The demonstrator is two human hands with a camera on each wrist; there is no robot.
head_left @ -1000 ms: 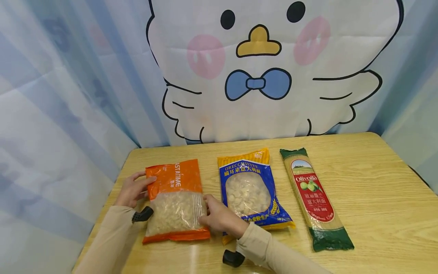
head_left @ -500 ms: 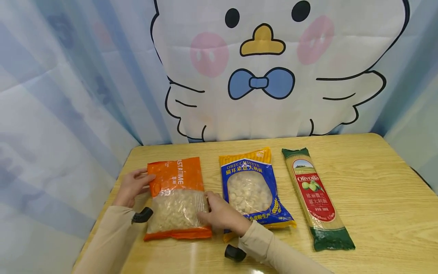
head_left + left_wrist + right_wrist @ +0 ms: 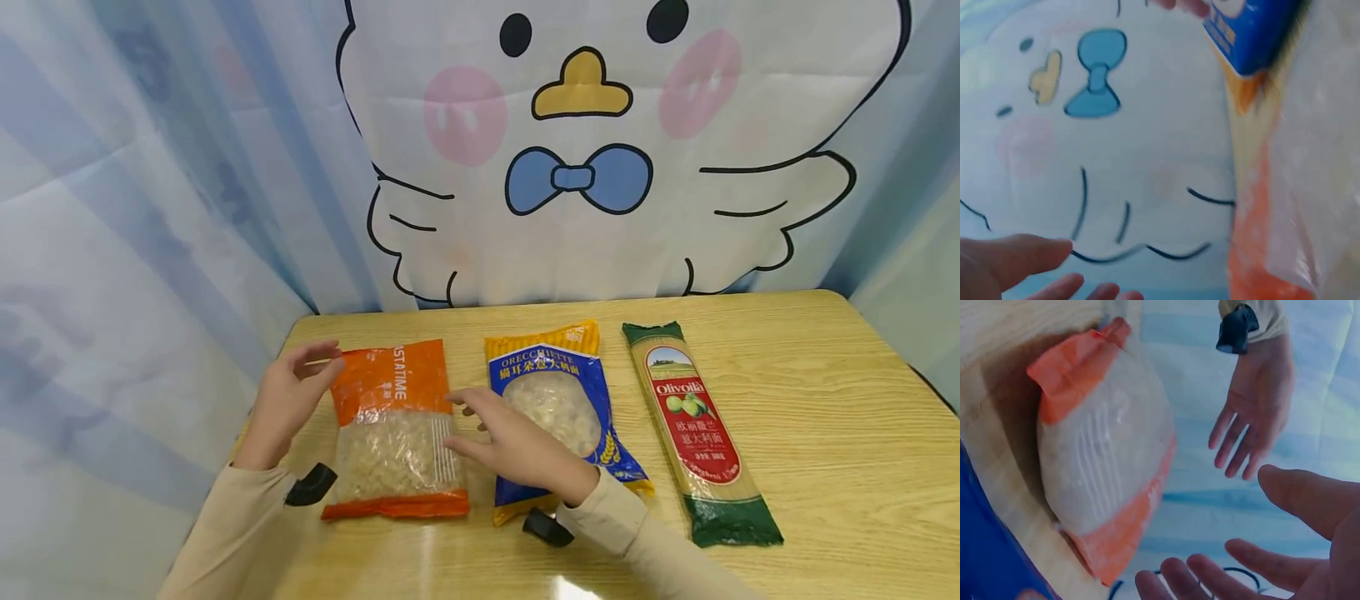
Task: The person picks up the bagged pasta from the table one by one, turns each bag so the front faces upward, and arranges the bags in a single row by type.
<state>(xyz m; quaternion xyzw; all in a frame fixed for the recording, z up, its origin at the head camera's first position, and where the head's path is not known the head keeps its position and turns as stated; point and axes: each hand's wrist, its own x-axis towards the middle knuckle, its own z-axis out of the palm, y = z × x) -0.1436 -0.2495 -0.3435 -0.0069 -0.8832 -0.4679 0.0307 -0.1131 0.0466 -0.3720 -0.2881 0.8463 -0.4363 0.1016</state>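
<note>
An orange bag of pasta (image 3: pixel 393 454) with a see-through lower part lies flat at the left of the table. My left hand (image 3: pixel 291 398) is raised at its upper left edge, fingers relaxed and holding nothing. On its other side, my right hand (image 3: pixel 525 442) hovers with thumb and fingers apart, overlapping part of a blue and yellow orecchiette bag (image 3: pixel 558 400). In the right wrist view, the orange bag (image 3: pixel 1104 444) lies apart from both hands. The left wrist view shows my left thumb (image 3: pixel 1029 256) spread from the fingertips.
A long spaghetti pack (image 3: pixel 693 425) with green ends and a red label lies slanted to the right of the orecchiette bag. The wooden table (image 3: pixel 847 417) meets a curtain (image 3: pixel 570 250) printed with a cartoon bird along its back edge.
Both hands have let go of the orange bag's sides and lifted up from it. The bag stays on the table, and the view has shifted slightly.
</note>
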